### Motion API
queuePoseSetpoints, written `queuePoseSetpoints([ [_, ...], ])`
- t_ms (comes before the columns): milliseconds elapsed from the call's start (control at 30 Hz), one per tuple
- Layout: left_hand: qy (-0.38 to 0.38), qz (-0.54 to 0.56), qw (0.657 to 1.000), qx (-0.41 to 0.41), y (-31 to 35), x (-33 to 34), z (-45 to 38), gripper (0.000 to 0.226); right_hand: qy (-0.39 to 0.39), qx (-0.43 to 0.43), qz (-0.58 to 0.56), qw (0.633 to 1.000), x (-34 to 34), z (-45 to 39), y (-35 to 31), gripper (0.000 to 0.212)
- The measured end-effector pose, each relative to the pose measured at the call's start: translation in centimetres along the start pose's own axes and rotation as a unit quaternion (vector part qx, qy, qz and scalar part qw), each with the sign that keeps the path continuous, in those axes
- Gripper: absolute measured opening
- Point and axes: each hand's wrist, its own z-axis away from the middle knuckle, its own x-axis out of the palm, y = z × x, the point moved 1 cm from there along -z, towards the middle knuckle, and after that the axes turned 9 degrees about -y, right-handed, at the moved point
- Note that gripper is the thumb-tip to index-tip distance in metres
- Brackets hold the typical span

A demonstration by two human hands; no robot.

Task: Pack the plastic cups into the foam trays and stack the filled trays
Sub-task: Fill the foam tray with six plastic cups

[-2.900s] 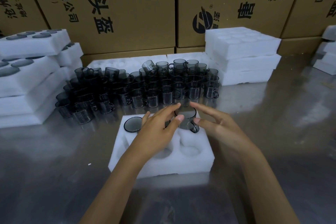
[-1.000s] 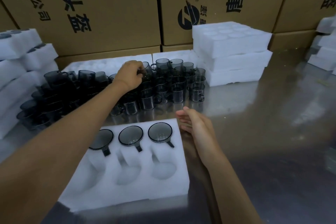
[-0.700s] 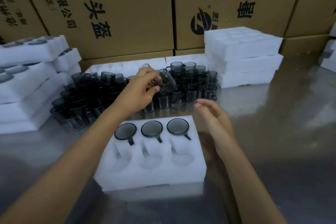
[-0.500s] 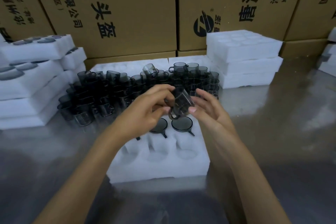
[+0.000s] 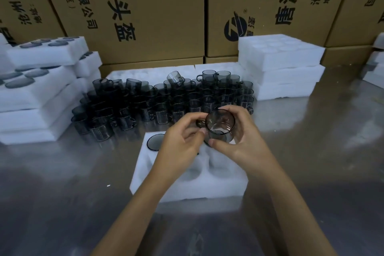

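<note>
A white foam tray (image 5: 187,185) lies on the steel table in front of me. Its far row holds smoky grey cups; one seated cup (image 5: 154,141) shows at the far left, the others are hidden behind my hands. Both hands hold another smoky plastic cup (image 5: 220,129) upright just above the tray's far right part. My right hand (image 5: 239,141) wraps its body, and my left hand (image 5: 178,145) pinches at its handle side. Behind the tray stands a crowd of loose cups (image 5: 162,102).
Filled foam trays (image 5: 35,89) are stacked at the left. Foam trays with no cups in them (image 5: 280,66) are stacked at the back right, and more foam (image 5: 374,64) sits at the far right edge. Cardboard boxes (image 5: 145,10) wall off the back.
My left hand reached into the loose cups, picked one and brought it back over the tray. My right hand rose from the table and took hold of it, turning it upright.
</note>
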Motion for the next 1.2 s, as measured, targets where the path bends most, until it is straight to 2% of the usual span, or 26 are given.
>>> queuePoseSetpoints([
  [100, 0.026, -0.008, 0.999, 0.025, 0.3, -0.4, 0.0, 0.029, -0.002, -0.038, 0.083, 0.996, 0.4, 0.0, -0.6, 0.060],
  [200, 0.048, -0.005, 0.998, 0.042, 0.6, -1.1, -0.1, 0.032, -0.072, -0.004, -0.015, 0.997, 0.1, 0.4, -1.6, 0.060],
  [267, 0.042, -0.010, 0.998, 0.040, 0.8, -1.5, -0.1, 0.033, -0.105, 0.021, -0.034, 0.994, -0.7, 0.7, -2.3, 0.060],
  [433, -0.055, -0.003, 0.997, -0.044, 0.9, -1.6, 0.1, 0.032, -0.171, 0.075, 0.045, 0.981, -2.8, 1.4, -3.1, 0.057],
  [567, -0.088, -0.022, 0.989, -0.117, 0.9, -1.2, 0.3, 0.039, -0.196, 0.126, 0.059, 0.971, -3.2, 1.6, -2.8, 0.054],
  [700, -0.103, 0.018, 0.983, -0.148, 0.9, -1.3, 0.5, 0.023, -0.239, 0.140, 0.073, 0.958, -3.1, 1.8, -2.4, 0.052],
  [800, -0.130, 0.000, 0.982, -0.137, 0.9, -1.4, 0.6, 0.014, -0.245, 0.145, 0.073, 0.956, -3.1, 1.7, -2.2, 0.050],
  [900, -0.131, -0.009, 0.983, -0.127, 0.7, -1.3, 0.5, 0.014, -0.238, 0.149, 0.041, 0.959, -3.4, 1.8, -2.0, 0.044],
  [1000, -0.117, -0.007, 0.985, -0.127, 0.6, -1.2, 0.5, 0.016, -0.196, 0.147, 0.009, 0.969, -3.6, 1.9, -2.0, 0.032],
  [1133, -0.084, -0.121, 0.982, -0.117, 0.0, -1.1, 0.4, 0.020, -0.164, 0.140, 0.090, 0.972, -4.0, 1.5, -1.0, 0.006],
  [1167, -0.079, -0.137, 0.981, -0.114, -0.2, -1.2, 0.4, 0.021, -0.164, 0.138, 0.104, 0.971, -4.1, 1.4, -0.8, 0.003],
  [1200, -0.077, -0.149, 0.980, -0.108, -0.3, -1.2, 0.4, 0.024, -0.166, 0.139, 0.113, 0.970, -4.1, 1.4, -0.6, 0.009],
])
